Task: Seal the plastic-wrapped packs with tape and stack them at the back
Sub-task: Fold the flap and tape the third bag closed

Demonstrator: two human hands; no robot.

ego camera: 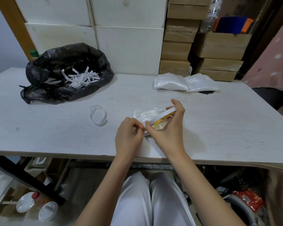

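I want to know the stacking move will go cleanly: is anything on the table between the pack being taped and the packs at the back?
Nothing visible does. The crinkled clear plastic-wrapped pack under the hands has bare white tabletop between it and the two white wrapped packs at the back right. The black rubbish bag lies well to the left.

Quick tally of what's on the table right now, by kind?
Plastic-wrapped packs: 3, one under the hands, two at the back
Tape roll: 1, held in the right hand
Black bag of paper strips: 1
Loose loop of white strip: 1
Total: 6
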